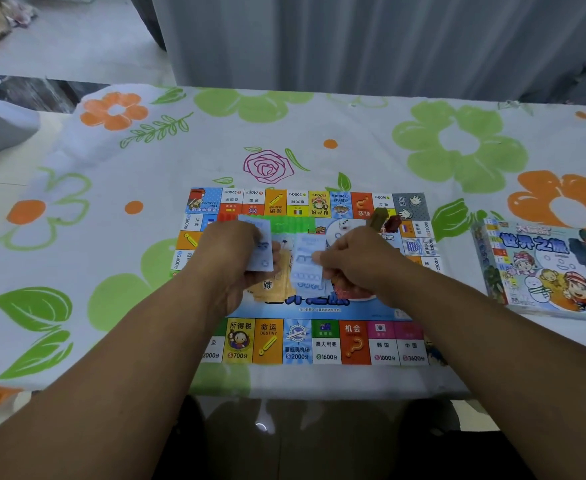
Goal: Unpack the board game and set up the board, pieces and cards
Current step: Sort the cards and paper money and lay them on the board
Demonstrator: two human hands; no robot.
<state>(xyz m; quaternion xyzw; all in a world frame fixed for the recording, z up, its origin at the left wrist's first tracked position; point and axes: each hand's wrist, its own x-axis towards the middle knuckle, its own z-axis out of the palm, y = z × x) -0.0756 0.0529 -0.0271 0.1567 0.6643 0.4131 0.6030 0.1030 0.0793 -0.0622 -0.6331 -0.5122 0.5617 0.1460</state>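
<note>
Cards fill both my hands above the middle of the game board (305,341), which lies flat on the flowered tablecloth (111,188) close to the near edge of the tabletop. My left hand (230,259) is curled around a pale blue card (260,245), thumb and fingers pressed on it so it stands tilted over the left half of the board. My right hand (352,263) pinches a second pale blue card (307,268) by its right edge, holding it over the board's centre, just beside the first card but apart from it. Under both hands a small heap of yellow cards (276,284) lies on the board's blue centre panel. A green strip of cards or notes (293,225) sits along the far side of the centre panel; it is too blurred for me to say which. A white die (344,224) rests just to the right of that strip, and a few small upright pieces, one olive (378,216) and one dark red (392,223), stand near the board's far right corner. The game box (548,268) lies face up toward the right edge of the tabletop, well apart from the board. A grey curtain (353,43) hangs beyond the far edge.
</note>
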